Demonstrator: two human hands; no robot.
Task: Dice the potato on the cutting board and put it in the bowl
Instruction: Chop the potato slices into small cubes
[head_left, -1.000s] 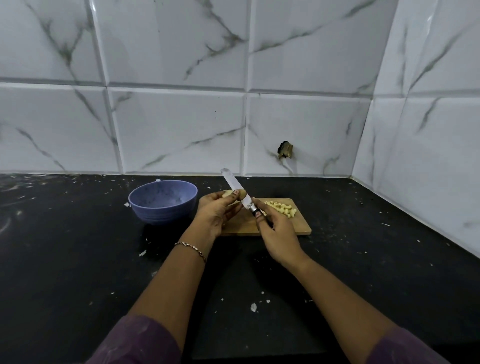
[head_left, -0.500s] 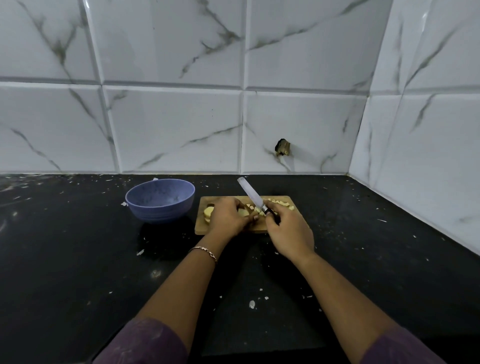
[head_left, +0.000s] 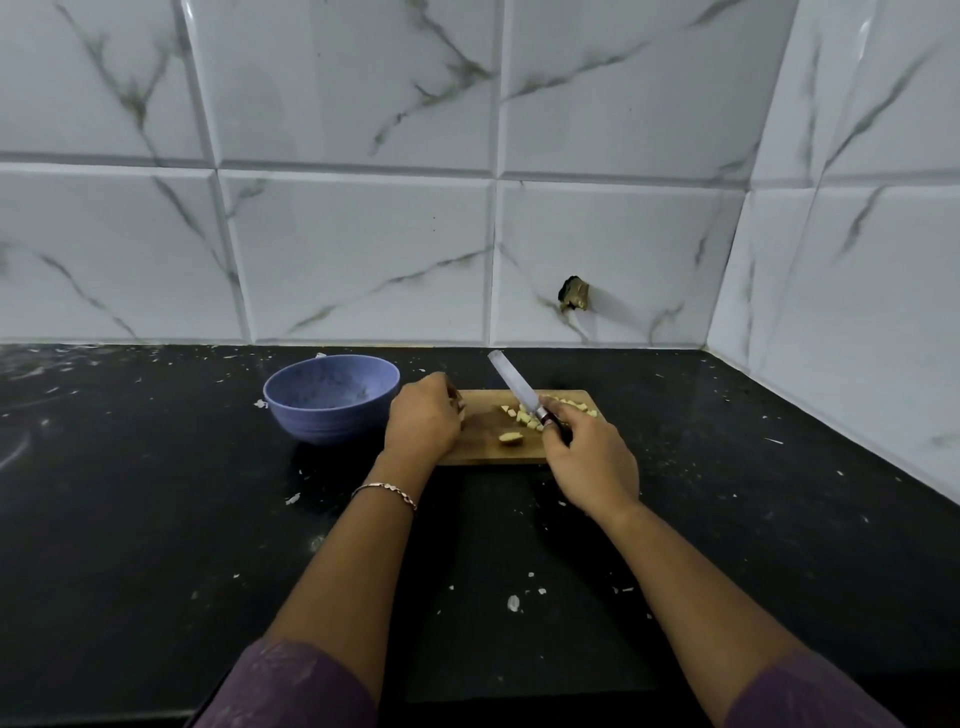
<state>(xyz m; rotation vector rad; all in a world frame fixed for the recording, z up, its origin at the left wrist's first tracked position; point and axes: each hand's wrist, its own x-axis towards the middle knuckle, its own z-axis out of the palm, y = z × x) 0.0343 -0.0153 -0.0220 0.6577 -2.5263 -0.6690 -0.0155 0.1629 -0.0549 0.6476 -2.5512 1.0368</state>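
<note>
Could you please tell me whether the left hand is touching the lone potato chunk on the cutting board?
Apart. The head view shows bare cutting board between the left hand and the potato chunk, which lies by itself.

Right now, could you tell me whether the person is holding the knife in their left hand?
No, the right hand grips the knife by its handle, while the left hand holds no knife.

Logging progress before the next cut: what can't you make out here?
All in the head view:
- left hand: its back hides anything held.
- bowl: near wall hides the bottom; contents unknown.
- knife handle: covered by right hand.
- cutting board left end: under the left hand.
</note>
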